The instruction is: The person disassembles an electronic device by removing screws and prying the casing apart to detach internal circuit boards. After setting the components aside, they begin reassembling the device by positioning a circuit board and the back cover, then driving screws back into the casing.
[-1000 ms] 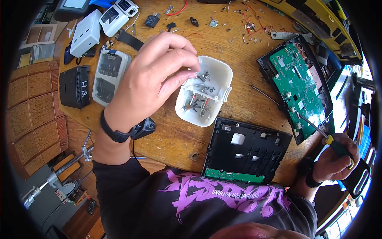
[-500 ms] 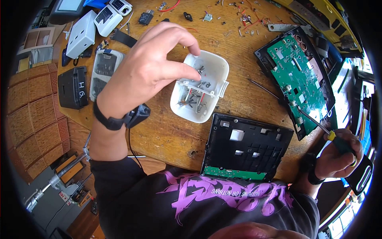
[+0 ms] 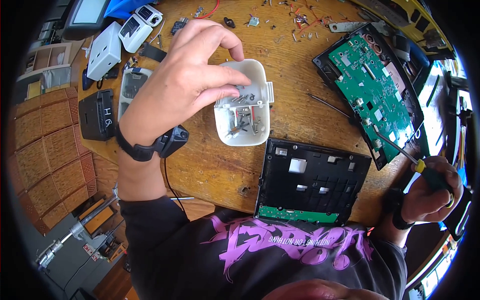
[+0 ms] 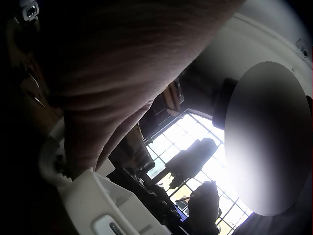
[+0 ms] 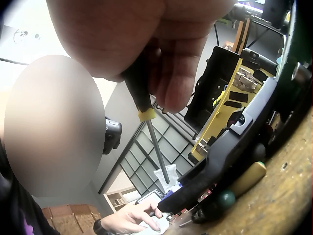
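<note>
My left hand [image 3: 182, 82] reaches over a white two-part container [image 3: 218, 127], its thumb and fingers bent and apart above the upper compartment. Nothing held shows between them. Loose screws [image 3: 243, 125] lie in both compartments. The same hand hangs over the container [image 4: 90, 203] in the left wrist view. On the right, my right hand [image 3: 434, 192] grips a screwdriver [image 3: 434, 179] by its green handle, the shaft pointing across a green circuit board [image 3: 375, 100] in a black housing. The right wrist view shows that hand [image 5: 142, 44] curled round the screwdriver [image 5: 156, 149].
A black panel [image 3: 312, 185] with a green strip lies at the table's near edge. Another screwdriver [image 3: 327, 105] rests beside the circuit board. White devices [image 3: 104, 52] and a black box [image 3: 96, 115] stand at left. Wires and small parts [image 3: 302, 22] are scattered at the back.
My left thumb and fingers have spread apart from their earlier closer pose at the container. The container has turned slightly more upright in view. The right hand still grips the screwdriver.
</note>
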Tool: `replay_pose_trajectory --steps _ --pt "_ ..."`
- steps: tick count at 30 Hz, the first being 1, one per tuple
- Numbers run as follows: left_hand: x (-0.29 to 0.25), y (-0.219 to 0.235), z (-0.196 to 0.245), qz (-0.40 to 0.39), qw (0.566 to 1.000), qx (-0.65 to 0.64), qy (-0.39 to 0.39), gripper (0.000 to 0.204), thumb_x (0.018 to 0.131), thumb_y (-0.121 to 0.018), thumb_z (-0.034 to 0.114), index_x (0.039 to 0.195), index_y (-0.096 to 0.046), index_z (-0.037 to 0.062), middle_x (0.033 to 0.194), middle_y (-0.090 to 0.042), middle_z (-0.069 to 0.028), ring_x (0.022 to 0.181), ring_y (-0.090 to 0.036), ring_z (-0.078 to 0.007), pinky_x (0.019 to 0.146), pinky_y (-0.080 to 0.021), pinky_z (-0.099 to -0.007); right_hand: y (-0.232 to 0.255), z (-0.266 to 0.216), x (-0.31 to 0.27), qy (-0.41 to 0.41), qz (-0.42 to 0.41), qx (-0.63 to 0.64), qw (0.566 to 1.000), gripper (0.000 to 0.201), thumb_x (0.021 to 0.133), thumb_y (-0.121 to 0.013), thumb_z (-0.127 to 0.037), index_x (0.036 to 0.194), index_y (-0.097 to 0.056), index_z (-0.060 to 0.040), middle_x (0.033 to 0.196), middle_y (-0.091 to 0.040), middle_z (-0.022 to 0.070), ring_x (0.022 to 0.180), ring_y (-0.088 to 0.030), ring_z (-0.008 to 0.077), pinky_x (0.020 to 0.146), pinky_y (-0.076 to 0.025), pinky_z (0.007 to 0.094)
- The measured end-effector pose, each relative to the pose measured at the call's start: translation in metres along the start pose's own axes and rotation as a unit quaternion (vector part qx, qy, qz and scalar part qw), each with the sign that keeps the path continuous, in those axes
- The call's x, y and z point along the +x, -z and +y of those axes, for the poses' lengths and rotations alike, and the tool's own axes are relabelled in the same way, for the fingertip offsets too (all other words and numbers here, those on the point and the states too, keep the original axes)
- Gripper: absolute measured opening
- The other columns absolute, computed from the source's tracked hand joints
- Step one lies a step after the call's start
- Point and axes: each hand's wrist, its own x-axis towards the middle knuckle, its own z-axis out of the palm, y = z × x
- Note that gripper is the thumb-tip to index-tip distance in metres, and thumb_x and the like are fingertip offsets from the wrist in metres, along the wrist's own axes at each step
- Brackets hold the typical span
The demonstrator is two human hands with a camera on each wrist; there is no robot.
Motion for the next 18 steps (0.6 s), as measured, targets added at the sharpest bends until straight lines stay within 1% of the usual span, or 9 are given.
replay_pose_trajectory --steps 3,5,6,8,12,15,17,18 --pt "-0.003 0.002 0.002 0.002 1.0 0.005 0.009 0.031 0.081 -0.095 0.01 0.112 -0.09 0.009 0.126 -0.071 -0.0098 0.129 -0.062 -0.0372 0.114 -0.049 -0.0534 -0.002 0.0 0.0 -0.001 0.004 0.003 1.0 0.062 0.122 -0.055 -0.056 0.142 -0.059 0.0029 0.109 -0.074 0.0256 0.089 -0.078 0.0378 0.076 -0.066 0.0458" --pt "-0.005 0.004 0.003 0.003 1.0 0.009 0.02 0.03 0.082 -0.094 0.01 0.112 -0.089 0.0088 0.126 -0.072 -0.0099 0.129 -0.062 -0.0372 0.114 -0.049 -0.0532 -0.003 0.001 0.0 0.003 0.004 -0.003 1.0 0.056 0.124 -0.052 -0.05 0.144 -0.062 0.0015 0.109 -0.073 0.0253 0.089 -0.073 0.038 0.065 -0.064 0.042" --pt "-0.007 0.004 0.003 0.013 0.999 0.019 0.024 0.029 0.083 -0.094 0.009 0.112 -0.089 0.0089 0.127 -0.072 -0.0098 0.13 -0.062 -0.0372 0.114 -0.049 -0.0528 -0.002 0.001 -0.001 0.003 0.004 -0.002 1.0 0.056 0.124 -0.052 -0.05 0.144 -0.062 0.0015 0.109 -0.073 0.0253 0.089 -0.073 0.038 0.065 -0.064 0.042" --pt "-0.01 0.004 0.002 0.022 0.999 0.029 0.03 0.028 0.084 -0.094 0.008 0.111 -0.089 0.0089 0.128 -0.072 -0.0097 0.131 -0.062 -0.0372 0.114 -0.049 -0.0525 -0.001 0.002 -0.002 -0.01 0.02 -0.002 1.0 0.061 0.122 -0.055 -0.054 0.141 -0.061 0.0032 0.11 -0.075 0.0262 0.09 -0.078 0.0373 0.077 -0.066 0.0462" --pt "-0.014 0.006 0.005 0.026 0.998 0.022 0.05 0.027 0.082 -0.095 0.007 0.108 -0.087 0.0092 0.13 -0.073 -0.0093 0.132 -0.062 -0.0373 0.114 -0.049 -0.0514 0.0 0.003 -0.002 -0.014 0.02 -0.007 1.0 0.06 0.123 -0.054 -0.053 0.14 -0.062 0.004 0.109 -0.075 0.0269 0.091 -0.078 0.038 0.077 -0.067 0.0461" --pt "-0.017 0.003 0.007 0.021 0.998 0.015 0.05 0.027 0.079 -0.096 0.007 0.104 -0.086 0.0087 0.131 -0.073 -0.009 0.132 -0.063 -0.037 0.114 -0.049 -0.0511 0.003 0.006 0.0 -0.005 0.011 0.023 1.0 0.061 0.123 -0.052 -0.052 0.14 -0.063 0.005 0.108 -0.075 0.0277 0.092 -0.078 0.0393 0.077 -0.067 0.0461" --pt "-0.017 0.003 0.01 0.02 0.999 0.016 0.044 0.027 0.078 -0.097 0.008 0.102 -0.085 0.0082 0.131 -0.072 -0.0089 0.132 -0.063 -0.0369 0.113 -0.049 -0.051 0.005 0.007 -0.001 0.004 0.004 -0.005 1.0 0.052 0.126 -0.05 -0.044 0.147 -0.063 0.0013 0.116 -0.074 0.028 0.093 -0.074 0.0418 0.066 -0.064 0.0434" --pt "-0.016 0.004 0.012 0.016 0.999 0.009 0.046 0.026 0.077 -0.097 0.007 0.1 -0.084 0.0076 0.131 -0.072 -0.0089 0.132 -0.063 -0.0368 0.113 -0.049 -0.0511 0.005 0.007 -0.001 0.004 0.004 -0.005 1.0 0.052 0.126 -0.05 -0.044 0.147 -0.063 0.0013 0.116 -0.074 0.028 0.093 -0.074 0.0418 0.066 -0.064 0.0434"
